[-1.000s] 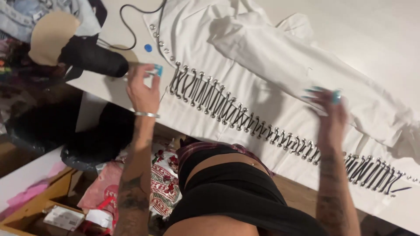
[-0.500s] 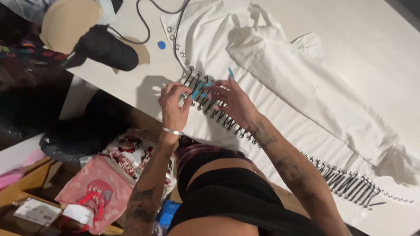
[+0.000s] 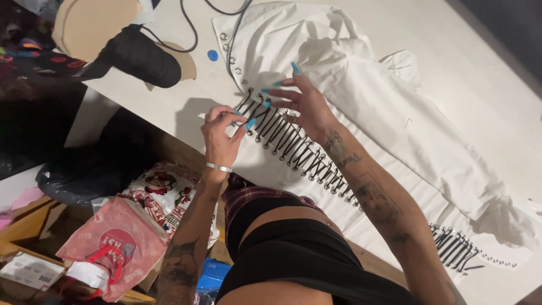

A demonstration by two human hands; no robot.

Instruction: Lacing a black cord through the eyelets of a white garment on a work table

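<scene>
The left hand (image 3: 223, 133) pinches the black lace (image 3: 282, 135) between thumb and fingertips at the upper end of the laced row on the white garment (image 3: 361, 96). The right hand (image 3: 305, 104) is spread, fingers extended, with fingertips resting on the lace just beside the left-hand pinch; it does not close on anything.

Change since one second ago: the hands were well apart, the left near the table (image 3: 169, 101) edge and the right pressing the garment far down the row. Half a second ago both had converged on the upper lacing. They now work the same few crossings, touching the lace side by side.

Judgement: the work has moved from flattening the fabric to handling the lace itself at the top eyelets (image 3: 231, 53).

The garment lies flat on the table, its laced edge running away from the pinch toward the person's right. A black cord spool (image 3: 141, 53) lies beyond the left hand, well apart from the grip. A cable (image 3: 189, 28) trails from there toward the garment's collar end.
</scene>
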